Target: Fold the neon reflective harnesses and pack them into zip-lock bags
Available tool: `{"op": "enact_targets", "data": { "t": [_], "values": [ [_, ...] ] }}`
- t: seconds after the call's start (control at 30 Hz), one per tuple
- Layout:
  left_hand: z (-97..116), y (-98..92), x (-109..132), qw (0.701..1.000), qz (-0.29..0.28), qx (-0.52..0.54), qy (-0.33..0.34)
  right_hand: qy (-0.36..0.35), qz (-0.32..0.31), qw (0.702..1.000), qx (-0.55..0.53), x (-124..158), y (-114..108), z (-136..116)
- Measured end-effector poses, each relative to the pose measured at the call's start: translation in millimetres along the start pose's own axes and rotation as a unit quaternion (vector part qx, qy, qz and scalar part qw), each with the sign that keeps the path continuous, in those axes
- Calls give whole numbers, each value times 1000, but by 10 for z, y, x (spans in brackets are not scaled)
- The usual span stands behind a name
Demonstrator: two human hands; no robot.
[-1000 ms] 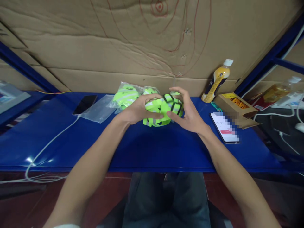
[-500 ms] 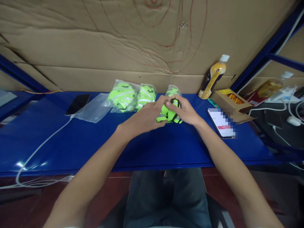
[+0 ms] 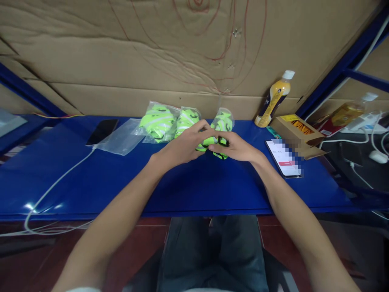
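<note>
Between my two hands is a folded bundle of neon-green reflective strap (image 3: 209, 142) with grey stripes and a black buckle-like piece. My left hand (image 3: 187, 144) grips its left side, fingers curled over it. From the right, my right hand (image 3: 238, 147) pinches the bundle near the black piece, and my fingers partly hide it. Behind the hands, clear bags of the same green straps lie against the cardboard: a large one (image 3: 157, 123), a middle one (image 3: 186, 118) and one on the right (image 3: 224, 121). Left of them lies a flat clear plastic bag (image 3: 123, 140).
The blue table (image 3: 121, 190) ends in front of my lap. A dark phone (image 3: 102, 132) with a white cable (image 3: 60, 176) lies left. At right are a yellow drink bottle (image 3: 273, 99), an open cardboard box (image 3: 290, 125) and a lit phone (image 3: 283, 159).
My hands have shifted their grip on the green strap bundle. My right hand has turned lower and flatter, uncovering more of the right bag behind it.
</note>
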State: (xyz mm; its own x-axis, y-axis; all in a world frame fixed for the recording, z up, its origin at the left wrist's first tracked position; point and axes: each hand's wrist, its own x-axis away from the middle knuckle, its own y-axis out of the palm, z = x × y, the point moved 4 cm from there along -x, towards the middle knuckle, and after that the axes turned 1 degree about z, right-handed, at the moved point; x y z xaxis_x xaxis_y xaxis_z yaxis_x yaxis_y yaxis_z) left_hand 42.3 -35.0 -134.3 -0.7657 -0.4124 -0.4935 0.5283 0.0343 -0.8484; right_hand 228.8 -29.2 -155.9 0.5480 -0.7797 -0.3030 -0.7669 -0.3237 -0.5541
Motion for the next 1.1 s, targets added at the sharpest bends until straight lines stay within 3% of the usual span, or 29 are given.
{"op": "enact_targets", "data": {
  "t": [0.17,0.33,0.47,0.63,0.83,0.93,1.03,1.1],
  "values": [
    [165,-13,-12,992,-2,-94,79,-30,-102,993,-48,36,-86,-38],
    [189,0,-4,980,88,-112,143,6,-60,997,-38,46,-152,-88],
    [47,47,6,988,97,-102,70,-5,46,993,107,48,-147,-143],
    [-100,61,10,993,98,-70,-22,-74,94,946,301,52,-66,-162],
    [-133,-218,-18,986,48,104,-119,-142,138,886,419,77,17,-195],
    [-131,-292,-27,944,79,272,-170,-178,172,862,442,102,44,-224],
    [-152,-155,-22,852,94,446,-258,-203,187,844,460,119,67,-223],
    [-167,-32,-16,803,101,500,-309,-205,176,844,463,117,81,-211]
  ]
}}
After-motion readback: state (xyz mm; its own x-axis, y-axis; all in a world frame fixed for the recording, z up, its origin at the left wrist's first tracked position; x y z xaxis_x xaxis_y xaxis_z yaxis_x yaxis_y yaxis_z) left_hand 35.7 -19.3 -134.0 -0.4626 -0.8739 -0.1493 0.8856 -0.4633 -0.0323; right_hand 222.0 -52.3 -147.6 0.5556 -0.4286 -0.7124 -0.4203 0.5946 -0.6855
